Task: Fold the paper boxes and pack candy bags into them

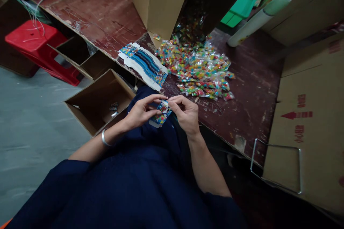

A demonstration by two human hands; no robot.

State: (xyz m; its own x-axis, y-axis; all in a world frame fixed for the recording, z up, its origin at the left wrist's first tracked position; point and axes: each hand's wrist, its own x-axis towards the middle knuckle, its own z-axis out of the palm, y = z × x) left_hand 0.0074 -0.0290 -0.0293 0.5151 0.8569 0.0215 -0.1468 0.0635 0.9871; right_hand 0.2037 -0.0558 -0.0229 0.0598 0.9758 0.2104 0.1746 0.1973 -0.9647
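Observation:
Between my hands, above my lap, is a small printed candy box [163, 112] in blue with colourful pictures, its white flap showing at the lower end. My left hand [143, 111] grips its left side between thumb and fingers. At its upper right, my right hand [185, 112] pinches the box end with thumb and bent fingers, which partly hide it. Just beyond lies a fanned stack of flat box blanks [146, 62] at the table edge. Right of the stack is a heap of clear packets of colourful candy [199, 68].
An open carton [88, 105] with a few small boxes inside stands lower left, near a red stool [36, 35]. A large carton [161, 3] lies tipped above the candy. At right are a sealed carton [309, 114], a metal wire frame [276, 146] and a film roll [252, 27].

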